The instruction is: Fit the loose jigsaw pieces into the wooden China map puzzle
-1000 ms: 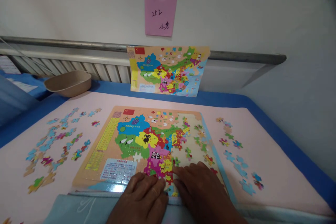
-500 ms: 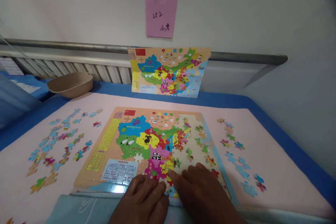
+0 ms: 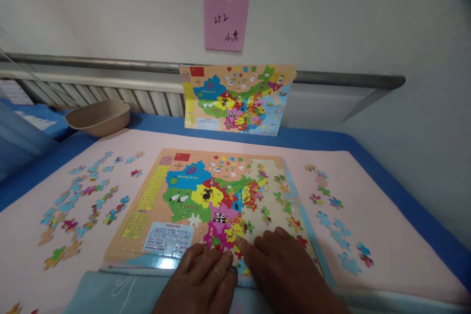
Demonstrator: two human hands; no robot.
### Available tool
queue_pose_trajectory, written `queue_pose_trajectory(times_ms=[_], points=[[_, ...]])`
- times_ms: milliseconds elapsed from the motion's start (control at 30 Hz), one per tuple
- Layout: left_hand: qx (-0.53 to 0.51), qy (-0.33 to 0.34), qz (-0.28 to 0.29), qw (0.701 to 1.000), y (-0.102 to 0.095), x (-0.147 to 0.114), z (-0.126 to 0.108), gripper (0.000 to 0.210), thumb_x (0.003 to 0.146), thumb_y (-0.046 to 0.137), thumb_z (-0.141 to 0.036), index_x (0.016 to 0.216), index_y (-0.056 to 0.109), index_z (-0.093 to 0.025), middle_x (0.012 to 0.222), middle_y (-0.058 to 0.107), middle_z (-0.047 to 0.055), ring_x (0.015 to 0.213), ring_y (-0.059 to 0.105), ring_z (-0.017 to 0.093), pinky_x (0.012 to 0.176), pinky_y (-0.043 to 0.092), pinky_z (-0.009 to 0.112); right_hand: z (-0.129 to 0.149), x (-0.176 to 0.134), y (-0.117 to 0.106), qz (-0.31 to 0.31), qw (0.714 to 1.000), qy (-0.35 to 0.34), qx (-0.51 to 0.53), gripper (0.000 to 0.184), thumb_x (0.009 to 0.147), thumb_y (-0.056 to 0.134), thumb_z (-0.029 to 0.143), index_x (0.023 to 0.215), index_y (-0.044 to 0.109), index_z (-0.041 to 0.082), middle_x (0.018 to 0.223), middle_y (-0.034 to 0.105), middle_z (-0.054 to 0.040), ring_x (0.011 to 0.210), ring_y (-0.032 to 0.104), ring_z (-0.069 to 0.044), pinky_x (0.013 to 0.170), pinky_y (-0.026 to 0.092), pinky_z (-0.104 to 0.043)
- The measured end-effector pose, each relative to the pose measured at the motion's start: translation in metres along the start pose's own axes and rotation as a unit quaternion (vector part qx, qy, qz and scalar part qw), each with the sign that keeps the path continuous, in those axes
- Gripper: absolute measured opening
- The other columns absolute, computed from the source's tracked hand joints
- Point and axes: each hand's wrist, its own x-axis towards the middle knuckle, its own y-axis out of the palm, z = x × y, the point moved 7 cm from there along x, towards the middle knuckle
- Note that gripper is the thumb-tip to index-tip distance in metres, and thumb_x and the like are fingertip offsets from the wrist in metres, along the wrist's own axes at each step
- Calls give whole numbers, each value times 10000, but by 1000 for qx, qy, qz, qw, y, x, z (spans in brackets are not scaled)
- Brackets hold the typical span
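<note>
Left hand (image 3: 200, 279) and right hand (image 3: 281, 270) flat, fingers pressing near edge of map puzzle board (image 3: 217, 206), holding nothing, one beige bowl (image 3: 97, 117) far left, contents not visible, loose pieces (image 3: 79, 201) left, more pieces (image 3: 333, 221) right.

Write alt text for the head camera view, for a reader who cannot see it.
Two bare hands, left hand and right hand, press flat on the near edge of a half-finished map puzzle on a pink mat. Loose pieces lie on both sides; a reference map leans against the wall behind.
</note>
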Motion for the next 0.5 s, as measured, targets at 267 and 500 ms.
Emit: queue_pose_trajectory(times_ms=[267,500], points=[[-34,13,-9,999,-5,1,-3,392,1163,404,-134,952,731,-175,1018,795,-9,959,650,188,900,430,404,-1,-1,4,25,1000,15,2,383,893,805,38,1187,655,233,815,716,51,718,598,-186,755,328,-372],[-36,12,-22,999,-12,5,-5,429,1162,368,-114,922,719,-170,978,803,4,917,660,181,846,463,390,-2,-2,0,1,999,34,37,296,927,684,-1,1099,687,240,815,692,36,727,583,-191,775,330,-357]])
